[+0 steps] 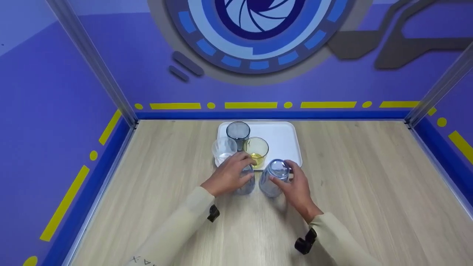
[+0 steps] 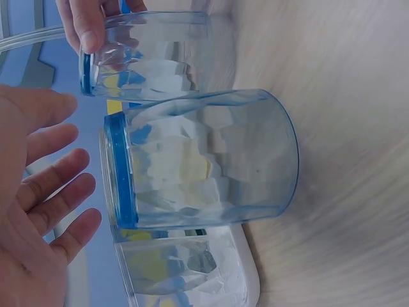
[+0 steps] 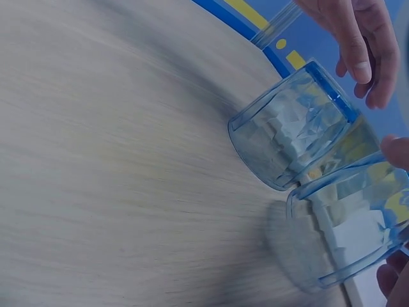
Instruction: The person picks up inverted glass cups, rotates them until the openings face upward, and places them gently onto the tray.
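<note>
Two light blue glasses stand upside down side by side in front of the tray. My left hand (image 1: 230,173) is over the left blue glass (image 2: 211,166); in the left wrist view its loosely bent fingers are apart from the glass base. With thumb and fingers, my right hand (image 1: 298,188) grips the base end of the right blue glass (image 1: 269,186). Whether that glass's rim touches the table is hard to tell. Just behind the hands, a yellow glass (image 1: 257,145), a clear glass (image 1: 223,147) and a dark grey glass (image 1: 238,131) stand upright on the white tray (image 1: 282,138).
The wooden table (image 1: 354,184) carries the tray near its back edge. A blue and purple wall (image 1: 129,70) with yellow marks rises behind, and side walls with metal corner posts (image 1: 99,66) enclose the table.
</note>
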A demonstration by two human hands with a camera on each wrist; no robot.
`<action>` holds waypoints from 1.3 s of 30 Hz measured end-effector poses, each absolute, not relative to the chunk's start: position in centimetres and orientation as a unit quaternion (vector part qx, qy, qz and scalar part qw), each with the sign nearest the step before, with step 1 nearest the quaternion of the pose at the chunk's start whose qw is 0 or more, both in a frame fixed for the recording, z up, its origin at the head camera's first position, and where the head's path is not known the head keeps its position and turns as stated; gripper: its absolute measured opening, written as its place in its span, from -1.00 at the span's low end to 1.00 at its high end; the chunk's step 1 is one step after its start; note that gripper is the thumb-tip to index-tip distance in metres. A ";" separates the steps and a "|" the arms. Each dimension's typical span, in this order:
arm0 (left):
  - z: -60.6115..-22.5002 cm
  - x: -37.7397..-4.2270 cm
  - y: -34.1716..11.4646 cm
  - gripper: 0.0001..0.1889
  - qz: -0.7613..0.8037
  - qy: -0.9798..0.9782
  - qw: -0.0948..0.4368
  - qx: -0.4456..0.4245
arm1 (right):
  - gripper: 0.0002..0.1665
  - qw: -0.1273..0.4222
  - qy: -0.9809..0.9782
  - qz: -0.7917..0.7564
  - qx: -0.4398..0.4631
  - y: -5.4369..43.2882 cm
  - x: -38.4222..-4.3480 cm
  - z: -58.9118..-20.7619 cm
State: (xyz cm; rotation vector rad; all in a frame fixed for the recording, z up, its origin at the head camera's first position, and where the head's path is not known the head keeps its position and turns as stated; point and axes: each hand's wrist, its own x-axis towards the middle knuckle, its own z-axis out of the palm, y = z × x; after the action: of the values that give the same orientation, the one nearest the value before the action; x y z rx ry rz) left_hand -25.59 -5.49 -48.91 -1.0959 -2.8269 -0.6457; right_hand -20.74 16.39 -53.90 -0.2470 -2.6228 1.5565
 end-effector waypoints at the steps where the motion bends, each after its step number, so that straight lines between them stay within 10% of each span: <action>1: -48.9 -25.5 -5.4 -0.65 -0.206 -0.912 0.019 -0.353 | -0.14 0.041 -0.857 0.507 -0.084 16.4 -20.7 -53.8; 39: -49.8 -24.9 -2.9 -0.25 -0.227 -0.921 -0.033 -0.316 | -0.08 0.063 -0.796 0.591 -0.112 17.4 -18.6 -51.2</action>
State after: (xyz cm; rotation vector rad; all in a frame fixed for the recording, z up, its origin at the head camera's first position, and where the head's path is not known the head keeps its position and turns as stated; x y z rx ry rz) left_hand -24.88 -2.87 -49.85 -1.0155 -2.9550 -0.7280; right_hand -18.56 17.38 -51.24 -0.3394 -2.4064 1.7857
